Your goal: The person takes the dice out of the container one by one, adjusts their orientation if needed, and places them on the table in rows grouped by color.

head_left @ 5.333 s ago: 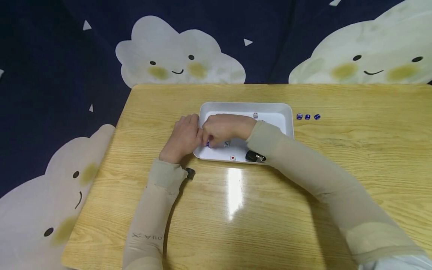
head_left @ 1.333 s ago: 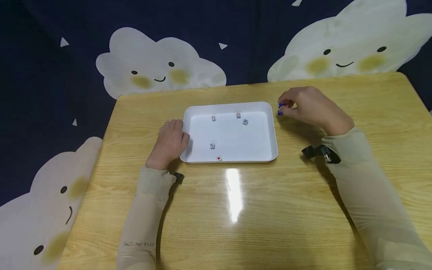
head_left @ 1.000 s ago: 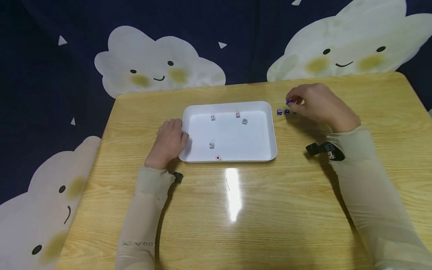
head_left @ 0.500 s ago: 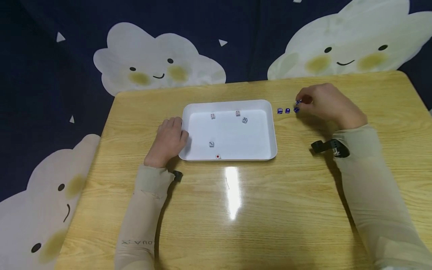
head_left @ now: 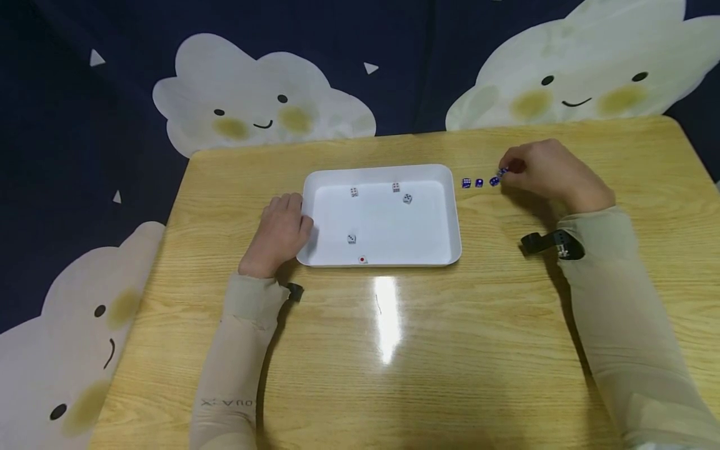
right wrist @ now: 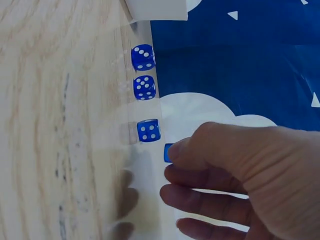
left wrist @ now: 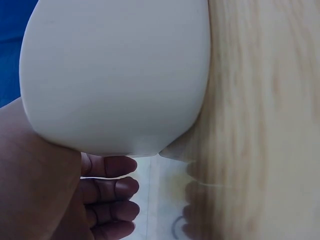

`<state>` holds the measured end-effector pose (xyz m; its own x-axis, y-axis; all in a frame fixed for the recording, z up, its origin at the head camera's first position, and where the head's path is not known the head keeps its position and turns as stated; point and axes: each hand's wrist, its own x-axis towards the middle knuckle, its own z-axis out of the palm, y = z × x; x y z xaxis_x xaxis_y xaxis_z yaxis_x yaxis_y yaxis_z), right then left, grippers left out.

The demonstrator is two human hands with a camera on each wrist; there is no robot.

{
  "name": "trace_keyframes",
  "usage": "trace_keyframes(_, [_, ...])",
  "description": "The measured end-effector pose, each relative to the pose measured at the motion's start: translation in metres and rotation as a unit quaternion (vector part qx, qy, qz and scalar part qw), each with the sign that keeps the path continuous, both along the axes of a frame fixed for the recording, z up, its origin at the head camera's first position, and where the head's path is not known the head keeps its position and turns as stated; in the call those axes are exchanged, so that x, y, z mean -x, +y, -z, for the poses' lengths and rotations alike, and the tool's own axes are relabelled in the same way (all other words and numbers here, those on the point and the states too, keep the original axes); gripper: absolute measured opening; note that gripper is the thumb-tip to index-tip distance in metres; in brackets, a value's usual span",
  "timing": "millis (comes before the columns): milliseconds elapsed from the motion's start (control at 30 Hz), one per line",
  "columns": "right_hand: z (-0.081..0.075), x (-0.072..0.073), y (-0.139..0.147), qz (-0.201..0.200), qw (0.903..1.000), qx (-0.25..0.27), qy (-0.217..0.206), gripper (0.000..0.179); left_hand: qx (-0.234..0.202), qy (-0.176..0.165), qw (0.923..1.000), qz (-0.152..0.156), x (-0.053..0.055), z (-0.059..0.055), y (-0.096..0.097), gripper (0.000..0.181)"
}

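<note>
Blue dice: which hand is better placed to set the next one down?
Probably the right hand: it pinches a blue die beside three more dice, while the left hand holds the white tray at its opposite end.

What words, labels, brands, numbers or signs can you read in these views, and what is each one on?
"X": on the left sleeve, at one end of a line of dark lettering; the rest is too blurred to read.
Right wrist camera: pale marks, too small to read.
White dice and blue dice: pips only, no digits that I can see.
No other text is readable.
</note>
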<state>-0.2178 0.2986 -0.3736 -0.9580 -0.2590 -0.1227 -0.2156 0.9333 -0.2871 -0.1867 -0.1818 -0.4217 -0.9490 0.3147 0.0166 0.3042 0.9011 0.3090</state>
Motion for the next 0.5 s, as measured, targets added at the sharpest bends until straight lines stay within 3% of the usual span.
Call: trace_keyframes(500, [0.0048, 0.0019, 0.004, 0.009, 0.9995, -0.013, -0.026, 0.024, 0.001, -0.013, 0.9999, -0.004, 0.0013, 0.0004, -0.0001, 0.029])
